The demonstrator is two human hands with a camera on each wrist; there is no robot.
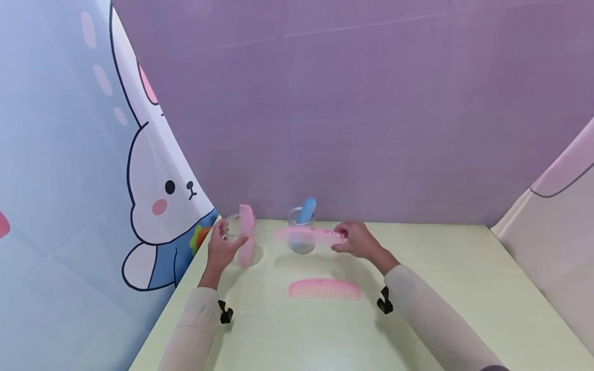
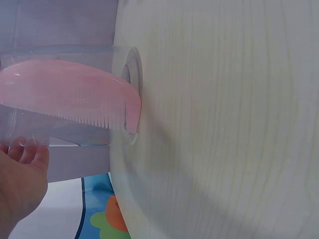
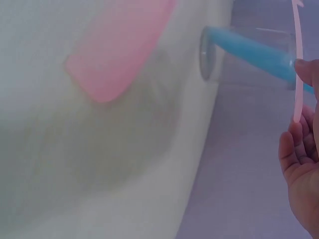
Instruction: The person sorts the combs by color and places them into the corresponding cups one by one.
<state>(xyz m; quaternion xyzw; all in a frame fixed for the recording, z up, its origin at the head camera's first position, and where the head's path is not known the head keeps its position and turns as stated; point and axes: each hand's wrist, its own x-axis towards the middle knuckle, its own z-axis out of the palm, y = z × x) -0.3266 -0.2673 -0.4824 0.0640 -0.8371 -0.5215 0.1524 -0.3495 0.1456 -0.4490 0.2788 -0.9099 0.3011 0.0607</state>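
My left hand holds a clear cup near its rim, thumb in front and fingers at the left side. Inside that cup a pink comb stands on end, its top above the rim. My right hand pinches one end of another pink comb, held level above the table with teeth downward. This comb passes in front of a second clear cup, which contains a blue comb leaning to the right. A third pink comb lies on the table, nearer to me.
The pale wood-grain table meets a purple cloth backdrop just behind the cups. A blue cloth with a rabbit print hangs close on the left. Pale cloth borders the right side.
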